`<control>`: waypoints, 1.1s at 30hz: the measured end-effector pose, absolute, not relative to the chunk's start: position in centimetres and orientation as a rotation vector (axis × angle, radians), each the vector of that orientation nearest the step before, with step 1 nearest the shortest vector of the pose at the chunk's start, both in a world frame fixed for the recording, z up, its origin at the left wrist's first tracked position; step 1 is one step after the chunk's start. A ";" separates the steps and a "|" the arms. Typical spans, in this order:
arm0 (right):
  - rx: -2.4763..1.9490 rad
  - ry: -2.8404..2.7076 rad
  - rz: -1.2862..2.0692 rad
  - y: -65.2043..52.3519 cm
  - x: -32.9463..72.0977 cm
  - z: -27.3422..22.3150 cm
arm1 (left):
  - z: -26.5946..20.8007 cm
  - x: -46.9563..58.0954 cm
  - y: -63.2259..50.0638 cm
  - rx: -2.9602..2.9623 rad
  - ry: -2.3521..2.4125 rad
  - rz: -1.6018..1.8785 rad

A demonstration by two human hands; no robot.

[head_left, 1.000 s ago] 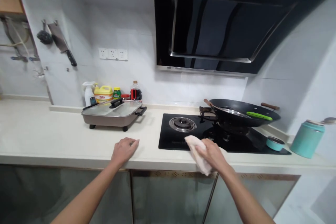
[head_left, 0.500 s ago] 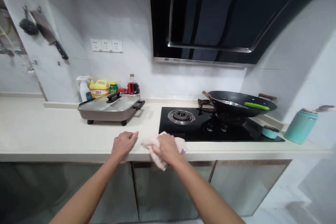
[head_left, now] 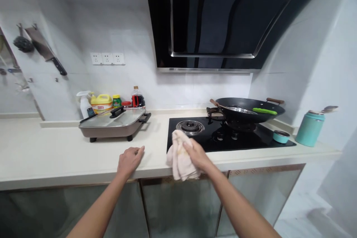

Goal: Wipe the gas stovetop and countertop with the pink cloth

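Observation:
My right hand (head_left: 195,154) grips a pale pinkish cloth (head_left: 182,158), which bunches up in front of the fingers and hangs over the counter's front edge. The cloth covers the near left corner of the black gas stove (head_left: 208,137). To the left, my left hand (head_left: 130,160) rests on the white countertop (head_left: 111,156), holding nothing, its thumb apart from fingers that are partly hidden from this angle. Behind that hand stands an electric pan (head_left: 111,130) with a glass lid.
A black wok (head_left: 245,119) with a green-handled utensil (head_left: 264,111) sits on the right burner. A small teal bowl (head_left: 281,137) and a teal jar (head_left: 310,130) stand farther right. Bottles (head_left: 100,103) line the back wall, and a range hood (head_left: 212,26) overhangs the stove.
The right hand has lifted the cloth off the counter and shifted it slightly right, so more of it hangs loose. The left hand stays on the counter. The camera view has shifted a little.

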State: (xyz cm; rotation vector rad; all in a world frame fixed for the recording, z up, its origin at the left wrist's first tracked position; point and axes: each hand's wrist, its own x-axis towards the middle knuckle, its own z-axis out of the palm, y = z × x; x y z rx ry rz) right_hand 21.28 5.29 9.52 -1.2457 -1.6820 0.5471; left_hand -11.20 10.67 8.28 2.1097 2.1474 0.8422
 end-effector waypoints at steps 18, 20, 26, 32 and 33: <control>-1.510 -2.006 -0.199 5.8 29.7 12.3 | 8.6 -10.7 10.2 2.107 2.186 0.810; -1.401 -2.225 -0.264 5.7 27.0 12.1 | 8.6 -10.6 10.1 2.105 2.202 0.798; -1.612 -2.272 -0.333 6.1 28.3 10.9 | 8.3 -10.9 10.1 2.157 2.190 0.829; -1.700 -2.112 -0.099 3.5 38.5 9.4 | 8.3 -10.7 10.3 2.165 2.204 0.799; -1.718 -2.070 -0.038 3.1 40.0 9.1 | 8.3 -10.7 10.3 2.165 2.206 0.790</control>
